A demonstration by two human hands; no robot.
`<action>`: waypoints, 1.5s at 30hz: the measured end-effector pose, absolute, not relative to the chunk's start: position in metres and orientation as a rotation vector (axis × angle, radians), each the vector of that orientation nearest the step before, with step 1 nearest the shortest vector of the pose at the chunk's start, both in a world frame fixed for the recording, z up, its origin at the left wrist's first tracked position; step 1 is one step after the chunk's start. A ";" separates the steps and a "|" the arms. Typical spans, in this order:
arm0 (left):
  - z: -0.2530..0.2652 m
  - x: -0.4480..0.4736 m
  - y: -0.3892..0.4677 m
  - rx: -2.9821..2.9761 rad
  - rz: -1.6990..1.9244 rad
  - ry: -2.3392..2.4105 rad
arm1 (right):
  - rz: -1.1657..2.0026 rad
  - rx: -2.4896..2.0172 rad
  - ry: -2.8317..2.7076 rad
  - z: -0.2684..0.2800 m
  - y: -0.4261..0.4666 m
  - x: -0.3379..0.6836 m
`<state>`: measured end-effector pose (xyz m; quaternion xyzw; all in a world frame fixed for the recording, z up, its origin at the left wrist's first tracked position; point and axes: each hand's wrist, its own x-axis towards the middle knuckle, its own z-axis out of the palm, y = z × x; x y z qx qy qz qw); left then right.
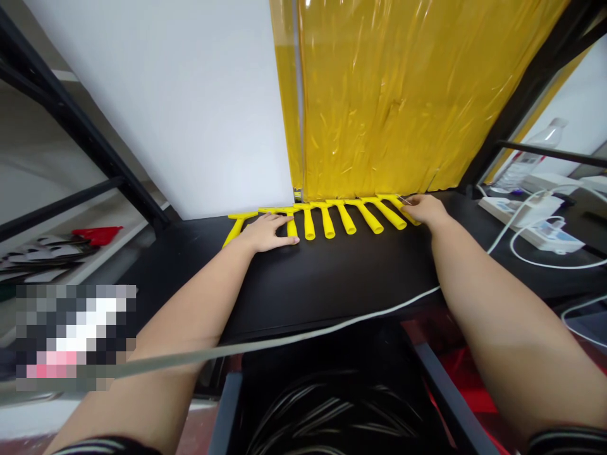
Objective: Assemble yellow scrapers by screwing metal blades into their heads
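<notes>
Around the handles (pixel 329 224)

The handles lie side by side on the table (pixel 370 272). Behind them are a board (pixel 175 107) at left and film (pixel 393 95) at right. A cord (pixel 332 327) crosses before them. Right of them are a power strip (pixel 559 243) and, farther back, a bottle (pixel 535 148). Well left of them is a shelf (pixel 102 254).

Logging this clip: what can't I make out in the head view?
All in the head view:
Second-from-left yellow tool: handle partly hidden by the left hand.
Rightmost yellow tool: partly hidden by the right hand.
Bottle label: too small to read.
Far-left area: masked by a pixelated patch.
</notes>
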<state>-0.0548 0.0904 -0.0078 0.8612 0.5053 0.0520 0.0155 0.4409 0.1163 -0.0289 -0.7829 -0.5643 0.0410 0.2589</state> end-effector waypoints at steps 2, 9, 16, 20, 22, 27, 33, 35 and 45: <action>-0.009 -0.056 0.091 2.683 0.161 1.573 | 0.139 -2.140 -1.533 -0.036 0.121 0.442; -0.012 -0.057 0.092 2.696 0.167 1.529 | 0.166 -2.133 -1.542 -0.042 0.125 0.440; -0.012 -0.056 0.091 2.697 0.142 1.513 | 0.195 -2.111 -1.522 -0.041 0.124 0.437; -0.010 -0.054 0.089 2.682 0.114 1.525 | 0.217 -2.115 -1.514 -0.042 0.123 0.436; -0.009 -0.053 0.088 2.681 0.110 1.515 | 0.223 -2.123 -1.515 -0.041 0.123 0.437; -0.008 -0.052 0.087 2.676 0.089 1.528 | 0.223 -2.122 -1.521 -0.042 0.123 0.436; -0.002 -0.048 0.082 2.768 0.112 1.497 | 0.087 -2.087 -1.519 -0.039 0.118 0.431; 0.000 -0.044 0.080 2.836 0.168 1.442 | -0.013 -2.067 -1.506 -0.036 0.115 0.428; -0.011 -0.035 0.086 2.866 0.153 1.208 | -0.216 -1.734 -1.708 -0.023 0.103 0.392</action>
